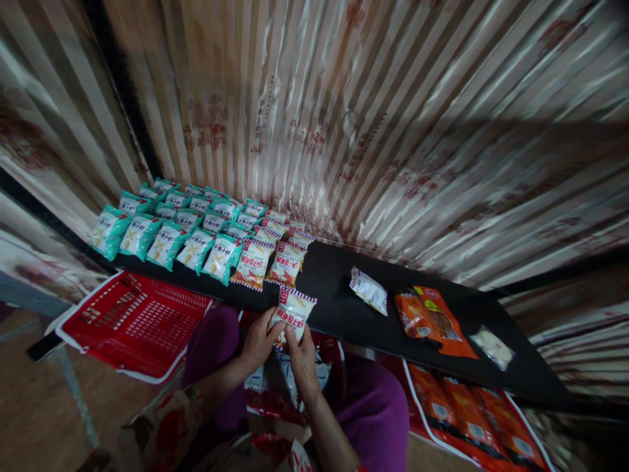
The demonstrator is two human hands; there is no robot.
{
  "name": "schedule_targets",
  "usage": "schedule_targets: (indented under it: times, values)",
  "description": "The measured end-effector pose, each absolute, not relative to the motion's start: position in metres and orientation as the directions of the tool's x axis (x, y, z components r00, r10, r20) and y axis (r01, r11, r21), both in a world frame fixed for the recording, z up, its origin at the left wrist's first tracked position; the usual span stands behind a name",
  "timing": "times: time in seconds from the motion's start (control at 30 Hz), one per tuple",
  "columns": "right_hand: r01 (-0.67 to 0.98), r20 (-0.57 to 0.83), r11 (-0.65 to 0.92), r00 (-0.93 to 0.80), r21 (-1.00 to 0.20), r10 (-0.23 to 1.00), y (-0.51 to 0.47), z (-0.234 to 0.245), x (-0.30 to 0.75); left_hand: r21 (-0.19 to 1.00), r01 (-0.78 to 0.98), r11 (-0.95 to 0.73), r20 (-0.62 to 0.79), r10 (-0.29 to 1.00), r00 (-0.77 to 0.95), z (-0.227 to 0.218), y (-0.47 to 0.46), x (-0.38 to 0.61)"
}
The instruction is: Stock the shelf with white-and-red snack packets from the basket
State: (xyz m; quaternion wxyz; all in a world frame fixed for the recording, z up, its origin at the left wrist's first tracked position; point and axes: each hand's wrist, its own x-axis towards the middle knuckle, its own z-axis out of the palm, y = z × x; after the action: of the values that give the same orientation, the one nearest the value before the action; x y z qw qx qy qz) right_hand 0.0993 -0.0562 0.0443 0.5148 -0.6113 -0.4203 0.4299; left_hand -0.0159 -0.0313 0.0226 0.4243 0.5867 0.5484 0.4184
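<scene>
Both my hands hold one white snack packet with red lettering (293,311) at the front edge of a black shelf (339,308). My left hand (259,342) grips its lower left corner. My right hand (302,357) pinches its lower right corner. Matching white-and-red packets (269,260) stand in rows on the shelf just beyond, next to several rows of teal packets (167,226). Under my hands, more packets (282,380) lie in a red basket on my lap.
An empty red basket (135,321) sits at lower left. On the shelf to the right lie a white packet (368,290), orange packets (432,319) and another pale packet (492,347). A red basket with orange packets (466,410) stands below. A striped curtain (373,118) hangs behind.
</scene>
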Motion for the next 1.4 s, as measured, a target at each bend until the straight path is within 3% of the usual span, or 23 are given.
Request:
schedule_targets:
  times: [0.53,0.73,1.03,1.4]
  values:
    - [0.067,-0.087,-0.112,0.298,-0.991,0.950,-0.015,0.053,0.101,0.820,0.530,-0.216,0.244,0.970,0.017,0.027,-0.012,-0.007]
    - [0.075,-0.067,-0.095,0.316,-0.993,0.946,0.006,0.048,0.103,0.718,0.597,-0.359,0.363,0.924,0.119,0.019,-0.016,-0.004]
    - [0.087,-0.044,-0.076,0.325,-0.993,0.945,0.028,0.043,0.100,0.649,0.623,-0.435,0.424,0.888,0.179,0.009,-0.014,0.000]
    - [0.217,0.042,-0.041,0.365,-0.975,0.930,0.044,0.032,0.095,0.659,0.639,-0.397,0.417,0.900,0.130,0.007,-0.007,-0.001]
